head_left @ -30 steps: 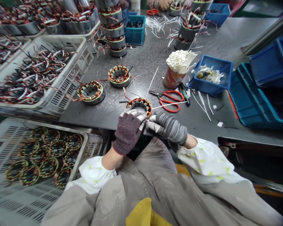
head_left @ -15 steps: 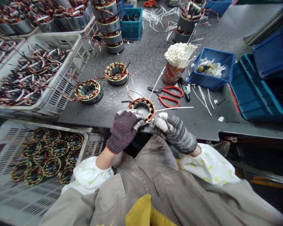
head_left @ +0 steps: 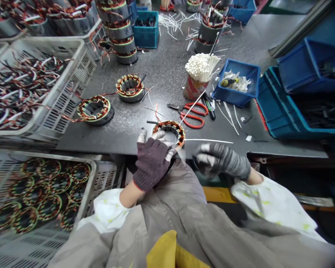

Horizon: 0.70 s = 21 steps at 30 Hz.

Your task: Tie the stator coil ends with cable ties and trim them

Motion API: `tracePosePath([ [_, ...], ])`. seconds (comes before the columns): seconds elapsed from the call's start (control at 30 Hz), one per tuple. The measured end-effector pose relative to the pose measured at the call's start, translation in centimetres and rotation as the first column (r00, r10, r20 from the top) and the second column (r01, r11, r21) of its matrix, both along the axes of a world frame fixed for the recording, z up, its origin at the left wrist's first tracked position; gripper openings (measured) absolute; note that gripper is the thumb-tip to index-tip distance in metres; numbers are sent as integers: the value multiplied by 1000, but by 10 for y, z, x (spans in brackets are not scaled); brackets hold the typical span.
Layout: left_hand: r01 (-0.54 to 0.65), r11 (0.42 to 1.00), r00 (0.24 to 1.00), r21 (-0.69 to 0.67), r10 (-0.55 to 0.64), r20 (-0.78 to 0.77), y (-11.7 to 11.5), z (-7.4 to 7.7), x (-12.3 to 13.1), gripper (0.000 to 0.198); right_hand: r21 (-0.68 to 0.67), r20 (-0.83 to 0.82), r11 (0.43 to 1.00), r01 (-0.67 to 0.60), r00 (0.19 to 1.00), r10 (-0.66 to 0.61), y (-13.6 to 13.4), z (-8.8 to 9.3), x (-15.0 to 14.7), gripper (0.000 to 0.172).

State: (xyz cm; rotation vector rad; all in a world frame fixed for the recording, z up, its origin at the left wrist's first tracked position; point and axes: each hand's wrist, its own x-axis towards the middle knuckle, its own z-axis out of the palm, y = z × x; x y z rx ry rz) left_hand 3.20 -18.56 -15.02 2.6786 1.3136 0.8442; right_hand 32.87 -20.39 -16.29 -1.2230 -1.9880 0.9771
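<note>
A copper-wound ring point(head_left: 180, 130) lies at the table's front edge, with a black sleeve and white strands sticking out of it. My left hand point(head_left: 153, 156), in a dark purple glove with white fingertips, holds the ring's near left side. To the right of the ring, apart from it, is my right hand point(head_left: 222, 160) in a grey glove; its fingers are curled and blurred, and whatever they hold is too small to name. Red-handled scissors point(head_left: 194, 114) lie behind the ring. Two more wound rings, one nearer point(head_left: 95, 109) and one farther point(head_left: 130, 88), rest to the left.
A cup of white sticks point(head_left: 197, 83) and a blue bin point(head_left: 237, 82) stand behind the scissors. Teal and blue bins point(head_left: 304, 93) are at the right. Crates of wound parts, upper point(head_left: 80, 70) and lower point(head_left: 93, 175), line the left. Stacked rings point(head_left: 120, 41) stand behind.
My right hand has moved away from the ring to the right. My left hand's fingers have shifted and spread somewhat on the ring. The whole view has shifted slightly.
</note>
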Motion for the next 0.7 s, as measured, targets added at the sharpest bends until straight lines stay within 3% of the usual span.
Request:
tracePosePath([
  [0.03,-2,1000,1000,-26,2,4,4,-4,3,15,64,10,994,91,996,-92,9,-4,-1,45],
  [0.07,0,999,1000,-49,0,1,9,-7,4,15,113,5,988,104,994,-105,21,-6,-4,45],
  [0.17,52,993,998,-110,-56,-34,26,-11,-5,15,203,68,974,-103,994,91,63,2,-21,44],
  [0.27,149,973,985,-179,-162,-64,42,-6,-22,18,205,206,937,-282,948,241,93,16,-43,40],
  [0.4,219,935,961,-280,-256,-102,57,5,-38,23,244,233,942,-233,956,176,104,20,-68,27],
  [0.53,242,930,962,-275,-266,-53,51,7,-44,21,156,201,948,-276,949,243,110,17,-53,26],
  [0.57,220,948,973,-230,-232,-22,44,6,-42,19,113,213,966,-234,955,206,114,19,-44,27],
  [0.63,101,988,995,-113,-98,31,30,5,-34,17,54,357,998,-25,934,4,123,25,-25,31],
  [0.7,-58,998,998,-22,59,34,18,5,-18,19,38,648,987,155,749,-143,133,34,-17,38],
])
